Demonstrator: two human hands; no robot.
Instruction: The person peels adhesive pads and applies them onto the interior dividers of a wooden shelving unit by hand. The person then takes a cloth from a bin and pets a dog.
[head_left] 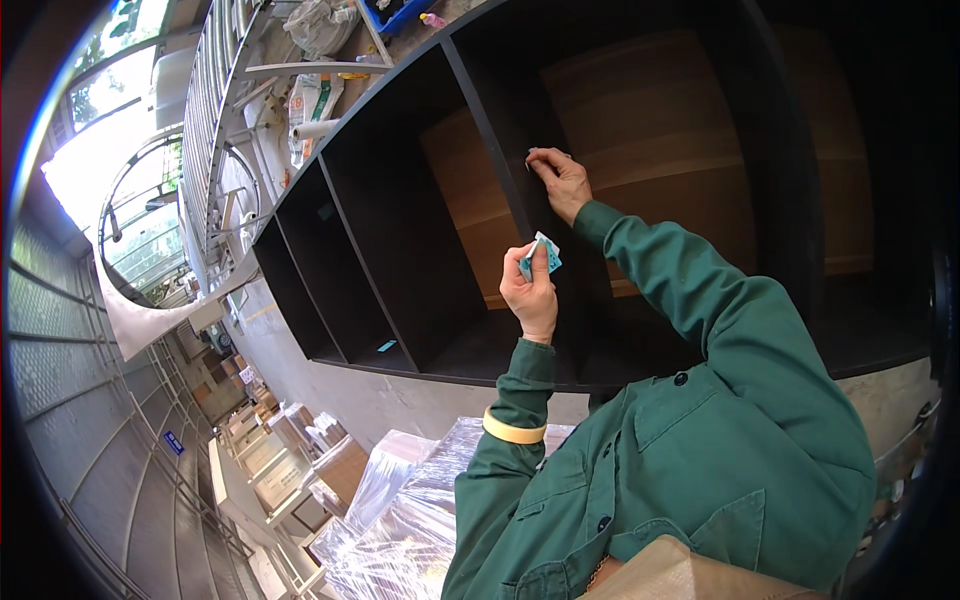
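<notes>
My left hand (pixel 530 300) is closed on a small teal-and-white packet (pixel 541 258), pinched between thumb and fingers in front of a dark cabinet (pixel 375 270). Further in, my right hand (pixel 560 180) reaches into a compartment, with thumb and fingertips pressed together near a black divider panel (pixel 490 130). Something tiny may be between those fingertips, but it is too small to name. Around my left sleeve sits a pale yellow ring (pixel 514 428).
A teal slip (pixel 387 346) lies in a compartment at the left. Brown back panels (pixel 650 120) line the compartments. Plastic-wrapped boxes (pixel 410 510) stand near my left elbow. Beyond the cabinet are a roller conveyor (pixel 208 120), plastic bags (pixel 318 28) and a blue bin (pixel 400 14).
</notes>
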